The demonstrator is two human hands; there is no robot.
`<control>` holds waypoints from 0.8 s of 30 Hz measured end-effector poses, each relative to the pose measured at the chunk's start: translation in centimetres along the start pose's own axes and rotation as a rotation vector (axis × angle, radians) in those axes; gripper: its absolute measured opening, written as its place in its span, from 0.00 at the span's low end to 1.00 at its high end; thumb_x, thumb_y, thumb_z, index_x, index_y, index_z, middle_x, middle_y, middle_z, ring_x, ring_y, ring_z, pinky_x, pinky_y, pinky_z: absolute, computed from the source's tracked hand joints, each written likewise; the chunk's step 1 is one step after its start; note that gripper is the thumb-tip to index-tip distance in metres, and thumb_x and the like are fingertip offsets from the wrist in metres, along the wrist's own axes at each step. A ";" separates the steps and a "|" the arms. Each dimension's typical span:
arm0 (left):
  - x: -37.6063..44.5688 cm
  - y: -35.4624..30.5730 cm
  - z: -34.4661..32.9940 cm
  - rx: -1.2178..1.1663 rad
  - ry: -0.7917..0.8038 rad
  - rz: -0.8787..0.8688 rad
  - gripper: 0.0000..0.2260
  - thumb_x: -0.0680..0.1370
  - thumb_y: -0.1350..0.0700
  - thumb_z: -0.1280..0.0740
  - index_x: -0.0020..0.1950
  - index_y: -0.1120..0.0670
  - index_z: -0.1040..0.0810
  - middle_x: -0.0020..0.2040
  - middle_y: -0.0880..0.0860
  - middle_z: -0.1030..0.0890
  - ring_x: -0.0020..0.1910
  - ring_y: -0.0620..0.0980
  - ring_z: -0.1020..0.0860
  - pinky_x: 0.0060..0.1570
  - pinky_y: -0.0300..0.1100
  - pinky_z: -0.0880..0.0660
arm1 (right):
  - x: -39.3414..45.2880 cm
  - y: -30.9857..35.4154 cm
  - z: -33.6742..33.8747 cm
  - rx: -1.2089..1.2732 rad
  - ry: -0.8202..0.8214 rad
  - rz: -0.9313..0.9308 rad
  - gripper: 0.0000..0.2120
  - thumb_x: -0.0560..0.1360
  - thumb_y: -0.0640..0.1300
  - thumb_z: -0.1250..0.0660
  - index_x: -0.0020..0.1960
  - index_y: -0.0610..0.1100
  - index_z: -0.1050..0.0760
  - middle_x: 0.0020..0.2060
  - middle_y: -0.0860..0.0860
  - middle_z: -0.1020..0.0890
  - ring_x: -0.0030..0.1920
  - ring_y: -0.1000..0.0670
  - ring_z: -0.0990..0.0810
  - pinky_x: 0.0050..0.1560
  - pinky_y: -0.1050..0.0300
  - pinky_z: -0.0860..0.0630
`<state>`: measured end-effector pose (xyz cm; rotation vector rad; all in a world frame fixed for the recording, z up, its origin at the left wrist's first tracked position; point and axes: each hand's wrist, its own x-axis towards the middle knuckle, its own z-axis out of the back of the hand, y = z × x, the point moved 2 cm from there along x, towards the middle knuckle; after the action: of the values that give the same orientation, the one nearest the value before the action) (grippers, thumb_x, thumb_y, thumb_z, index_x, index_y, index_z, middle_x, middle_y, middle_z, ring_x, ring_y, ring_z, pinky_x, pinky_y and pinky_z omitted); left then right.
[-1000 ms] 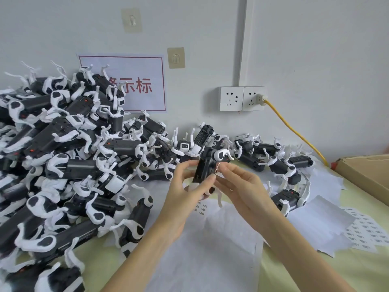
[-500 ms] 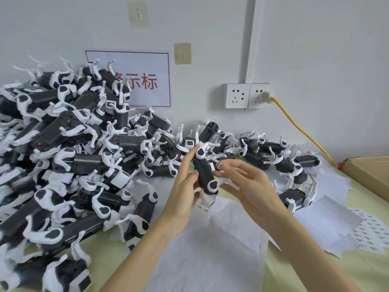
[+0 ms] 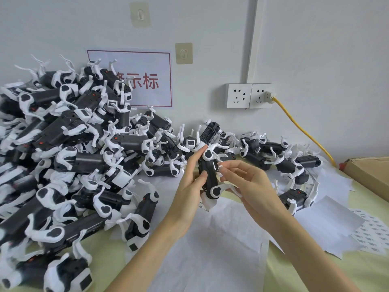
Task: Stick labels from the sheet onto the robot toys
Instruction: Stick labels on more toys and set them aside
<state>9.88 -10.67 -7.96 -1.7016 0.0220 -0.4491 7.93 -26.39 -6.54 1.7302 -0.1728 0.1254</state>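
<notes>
Both forearms bare, no sleeves, rings or watch visible.

Label sheet (image 3: pixel 374 232) — print too small; sign (image 3: pixel 134 79) half hidden.

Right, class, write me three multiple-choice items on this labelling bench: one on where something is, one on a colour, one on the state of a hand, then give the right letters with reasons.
1. Where is the big pile of robot toys?
A. On the left of the table
B. Inside the cardboard box
C. Hanging on the wall hooks

2. What colour is the cable plugged into the wall socket?
A. Black
B. Yellow
C. Blue

3. What is the left hand doing?
A. Lying flat on the paper
B. Reaching into the pile
C. Gripping one robot toy

Answers:
1 A, the heap fills the left side against the wall.
2 B, a yellow lead runs down from the plug to the right.
3 C, its thumb and fingers wrap the black body, while the right hand pinches a small label beside it.
</notes>
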 end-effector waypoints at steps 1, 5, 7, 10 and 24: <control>0.0 0.0 0.0 0.003 0.003 -0.004 0.26 0.88 0.60 0.43 0.73 0.28 0.28 0.77 0.56 0.27 0.75 0.54 0.26 0.75 0.54 0.34 | 0.0 0.0 0.0 -0.007 0.002 0.006 0.04 0.79 0.43 0.26 0.53 0.44 0.16 0.42 0.50 0.15 0.44 0.53 0.18 0.46 0.62 0.24; 0.0 0.1 0.0 0.038 0.019 -0.029 0.26 0.89 0.59 0.43 0.74 0.28 0.29 0.76 0.55 0.25 0.75 0.53 0.25 0.78 0.57 0.36 | 0.1 0.1 0.1 -0.058 -0.005 0.029 0.04 0.79 0.42 0.26 0.52 0.43 0.16 0.42 0.49 0.15 0.40 0.53 0.18 0.39 0.66 0.26; -0.1 0.1 0.0 0.065 0.034 -0.051 0.26 0.88 0.60 0.43 0.74 0.28 0.30 0.76 0.57 0.27 0.77 0.58 0.29 0.80 0.61 0.39 | 0.0 0.1 0.1 -0.085 0.005 0.052 0.04 0.79 0.41 0.27 0.53 0.41 0.17 0.41 0.48 0.15 0.38 0.52 0.17 0.37 0.67 0.25; -0.2 0.0 -0.1 0.095 0.056 -0.079 0.26 0.88 0.60 0.43 0.74 0.29 0.29 0.77 0.61 0.30 0.80 0.64 0.36 0.80 0.63 0.41 | -0.1 0.1 0.0 -0.127 0.027 0.106 0.05 0.81 0.38 0.29 0.56 0.42 0.18 0.41 0.45 0.14 0.39 0.51 0.17 0.41 0.64 0.22; -0.5 0.0 -0.5 0.192 0.063 -0.132 0.26 0.88 0.63 0.44 0.77 0.34 0.30 0.76 0.37 0.28 0.79 0.42 0.34 0.81 0.53 0.39 | 0.0 -0.4 -0.1 -0.245 -0.058 0.194 0.11 0.80 0.39 0.27 0.59 0.48 0.25 0.41 0.50 0.13 0.43 0.49 0.14 0.45 0.61 0.20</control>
<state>9.27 -11.03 -8.07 -1.5049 -0.0859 -0.5844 8.02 -26.25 -6.92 1.4713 -0.3840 0.1888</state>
